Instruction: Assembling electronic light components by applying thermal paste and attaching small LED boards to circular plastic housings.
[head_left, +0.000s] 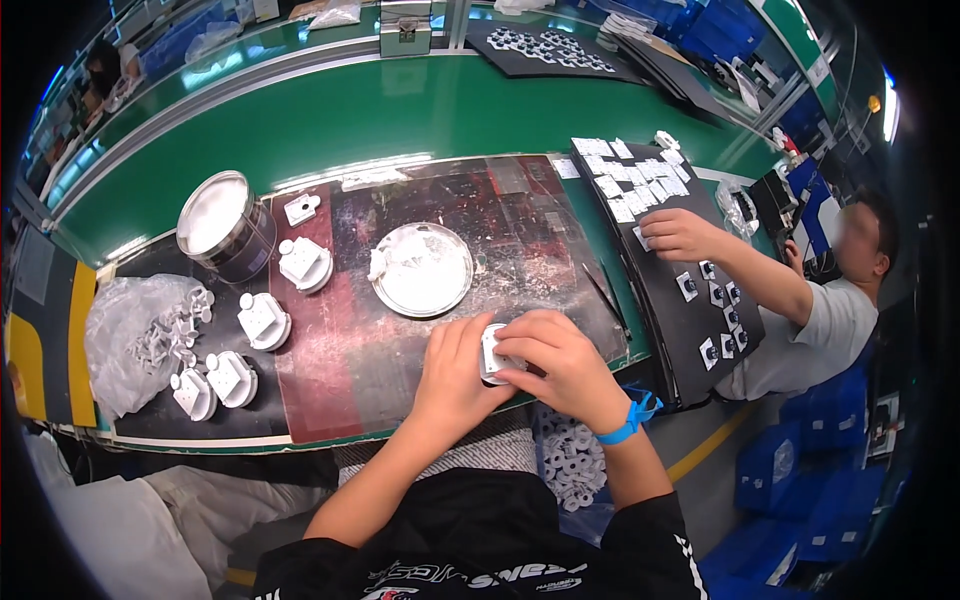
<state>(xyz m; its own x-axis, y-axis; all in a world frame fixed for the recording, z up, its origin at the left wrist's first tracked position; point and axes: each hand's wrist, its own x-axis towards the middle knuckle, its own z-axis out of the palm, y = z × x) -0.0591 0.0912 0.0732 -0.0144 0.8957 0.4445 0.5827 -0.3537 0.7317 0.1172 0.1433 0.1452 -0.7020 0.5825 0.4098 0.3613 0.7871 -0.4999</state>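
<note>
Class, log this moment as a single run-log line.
left hand: holds white part | right hand: presses on it | round metal dish: beyond the hands

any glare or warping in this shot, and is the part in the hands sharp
Head view: fisheye bends the green conveyor belt edges and blackens the corners; ceiling lights glare on the clear mat and round metal dish; the small white part between left hand and right hand is slightly soft.

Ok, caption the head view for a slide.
Both hands hold a small white part near a round tray.
</note>
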